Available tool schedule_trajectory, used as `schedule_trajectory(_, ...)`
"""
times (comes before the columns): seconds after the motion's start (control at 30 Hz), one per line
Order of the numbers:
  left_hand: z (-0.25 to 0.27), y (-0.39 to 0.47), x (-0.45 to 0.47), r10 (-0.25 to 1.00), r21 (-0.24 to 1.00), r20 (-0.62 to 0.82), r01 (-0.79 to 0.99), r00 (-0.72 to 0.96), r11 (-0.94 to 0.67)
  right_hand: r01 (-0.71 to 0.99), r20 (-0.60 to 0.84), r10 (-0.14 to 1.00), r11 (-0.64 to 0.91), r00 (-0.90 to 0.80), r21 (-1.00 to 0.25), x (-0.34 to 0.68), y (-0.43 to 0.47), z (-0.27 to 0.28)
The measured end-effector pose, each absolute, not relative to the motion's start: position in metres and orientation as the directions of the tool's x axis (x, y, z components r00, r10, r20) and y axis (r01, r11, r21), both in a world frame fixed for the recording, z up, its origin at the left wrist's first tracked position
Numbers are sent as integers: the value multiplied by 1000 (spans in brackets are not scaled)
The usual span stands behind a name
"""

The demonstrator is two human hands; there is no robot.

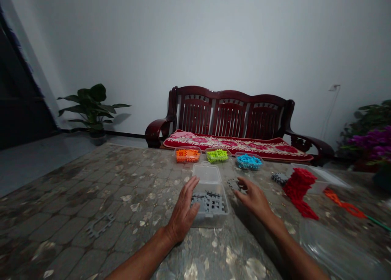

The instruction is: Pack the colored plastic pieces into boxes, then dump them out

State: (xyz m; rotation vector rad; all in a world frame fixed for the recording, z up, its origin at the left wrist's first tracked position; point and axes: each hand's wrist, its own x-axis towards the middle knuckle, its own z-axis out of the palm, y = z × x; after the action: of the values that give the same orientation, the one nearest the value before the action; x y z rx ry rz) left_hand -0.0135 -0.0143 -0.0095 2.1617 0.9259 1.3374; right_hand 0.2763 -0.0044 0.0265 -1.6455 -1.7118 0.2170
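Observation:
My left hand (183,208) lies along the left side of a clear plastic box (207,221), its fingers stretched out and its thumb apart over the rim. Inside the box is a heap of grey toothed building pieces (210,202). The box's hinged lid (207,174) is tipped back, away from me. To the right of the box, my right hand (255,198) pinches a grey toothed building piece (232,184) just above the table. Another grey toothed frame piece (100,225) lies by itself on the left part of the table.
Beyond the box stand tubs of orange (187,155), lime (217,155) and blue pieces (249,161). At right are a red stacked build (299,188), an orange piece chain (345,206) and a clear lid (336,245). A wooden bench (229,113) stands behind the table.

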Motion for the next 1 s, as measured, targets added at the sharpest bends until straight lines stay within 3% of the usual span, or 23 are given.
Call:
schedule_trajectory(0.17, -9, -15, -13, 733, 664, 606, 312, 310, -680, 611, 403, 912, 362, -76, -704, 239, -16, 67)
schedule_trajectory(0.4, -13, -14, -11, 749, 687, 604, 298, 273, -663, 675, 332, 875, 482, -351, -558, 190, -17, 100)
schedule_trajectory(0.47, -13, -14, -11, 746, 683, 608, 301, 271, -665, 698, 344, 865, 499, -366, -513, 187, -13, 98)
schedule_trajectory(0.77, -12, -15, -11, 748, 688, 603, 294, 277, -663, 601, 534, 782, 604, -322, -523, 199, -22, 77)
schedule_trajectory(1.0, -11, -14, -11, 756, 699, 594, 289, 274, -654, 656, 496, 756, 637, -428, -404, 189, -30, 82)
